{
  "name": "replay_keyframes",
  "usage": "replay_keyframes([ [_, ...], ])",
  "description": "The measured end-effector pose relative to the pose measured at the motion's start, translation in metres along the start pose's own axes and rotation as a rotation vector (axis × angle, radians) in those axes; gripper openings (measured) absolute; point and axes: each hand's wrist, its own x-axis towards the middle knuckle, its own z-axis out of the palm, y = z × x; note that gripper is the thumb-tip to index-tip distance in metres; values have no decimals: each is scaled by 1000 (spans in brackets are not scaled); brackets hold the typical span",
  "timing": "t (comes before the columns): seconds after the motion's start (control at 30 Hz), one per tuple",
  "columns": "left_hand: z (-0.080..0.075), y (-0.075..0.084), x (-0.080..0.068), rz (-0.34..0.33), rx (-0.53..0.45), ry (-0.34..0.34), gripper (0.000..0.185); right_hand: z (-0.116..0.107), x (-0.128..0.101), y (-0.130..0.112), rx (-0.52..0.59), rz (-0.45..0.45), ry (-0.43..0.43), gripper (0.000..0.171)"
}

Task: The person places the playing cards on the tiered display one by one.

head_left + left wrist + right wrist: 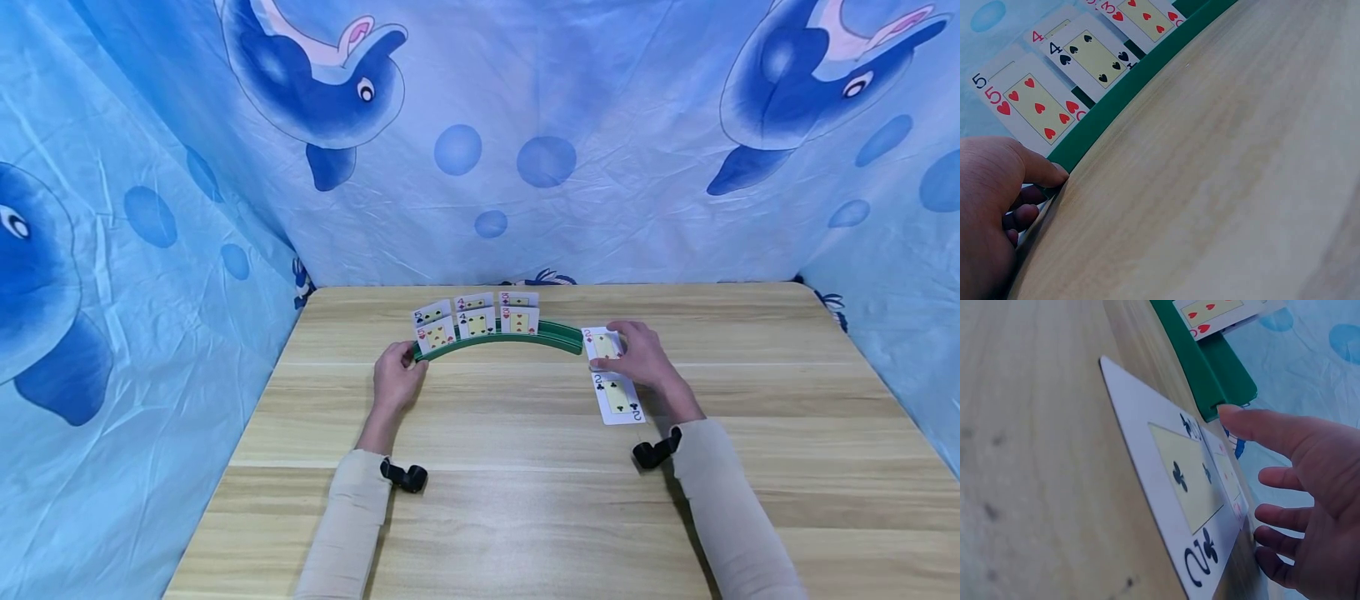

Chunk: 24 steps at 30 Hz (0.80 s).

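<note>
A curved green card holder [525, 336] stands on the wooden table [525, 500] with several cards upright in two rows. The front row shows a 5 of hearts [1035, 106], a 4 of spades [1094, 56] and a 3 of hearts [1141, 12]. My left hand [407, 360] grips the holder's left end [1094, 128], thumb on its front and fingers curled beside it. Two cards lie flat by the holder's right end: a 2 of diamonds [602, 344] and a 2 of clubs [619, 400]. My right hand [618, 350] is over the 2 of diamonds, fingers spread and relaxed [1285, 434].
A blue dolphin-print cloth [525, 125] walls the table at the back and both sides. Bare wood stretches from the holder to the near edge. Small black mounts sit at both wrists [405, 477].
</note>
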Motion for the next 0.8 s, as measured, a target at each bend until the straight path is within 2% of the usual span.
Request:
replay_keyframes([
  [0.33, 0, 1, 0, 1, 3, 1, 39, 0, 2, 1, -76, -17, -32, 85],
  [0.8, 0, 1, 0, 8, 6, 0, 41, 3, 4, -1, -164, -24, -29, 75],
])
